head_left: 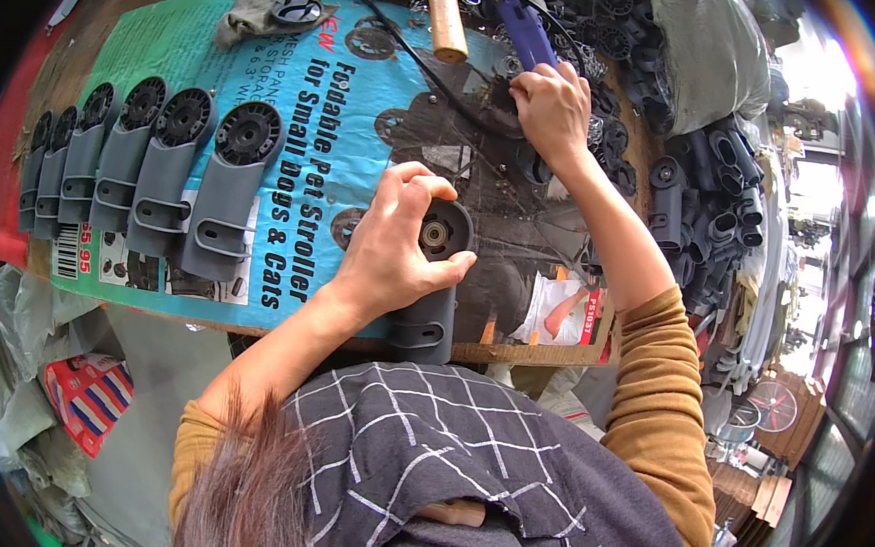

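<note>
Grey bracket (435, 308) half-hidden, centre | left hand (392, 236): thumb, fingers curved round its top | right hand (553, 112), upper centre: curled, grip unclear

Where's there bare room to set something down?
On the printed sheet, between the row of grey housings and the left hand, and between that row and the cloth. Crowded: around the right hand and the grey heap.

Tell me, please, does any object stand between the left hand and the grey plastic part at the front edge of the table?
Nothing visible stands between them: the left hand is directly on the grey plastic part, with thumb and fingers around its round end.
</note>
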`<action>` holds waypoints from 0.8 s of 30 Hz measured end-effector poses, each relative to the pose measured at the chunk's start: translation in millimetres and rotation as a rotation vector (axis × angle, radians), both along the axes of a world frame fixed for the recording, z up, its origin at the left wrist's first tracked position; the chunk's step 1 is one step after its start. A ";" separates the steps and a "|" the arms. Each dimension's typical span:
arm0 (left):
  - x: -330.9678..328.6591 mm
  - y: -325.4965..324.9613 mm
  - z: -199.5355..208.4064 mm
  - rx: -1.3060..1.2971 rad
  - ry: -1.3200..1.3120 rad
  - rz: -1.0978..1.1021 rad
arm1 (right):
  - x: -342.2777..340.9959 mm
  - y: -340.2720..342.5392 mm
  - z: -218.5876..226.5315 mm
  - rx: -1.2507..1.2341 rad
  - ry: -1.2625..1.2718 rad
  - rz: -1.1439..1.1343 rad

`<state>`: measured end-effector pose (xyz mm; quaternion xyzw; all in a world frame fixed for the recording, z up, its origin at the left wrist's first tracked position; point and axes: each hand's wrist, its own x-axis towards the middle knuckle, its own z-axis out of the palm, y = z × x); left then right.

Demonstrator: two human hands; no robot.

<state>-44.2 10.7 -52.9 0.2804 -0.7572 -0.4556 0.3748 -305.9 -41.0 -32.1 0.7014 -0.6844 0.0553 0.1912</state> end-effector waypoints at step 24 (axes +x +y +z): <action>-3.7 3.3 -1.0 0.114 0.044 -0.011 | 100.7 102.1 35.2 0.252 -0.787 0.180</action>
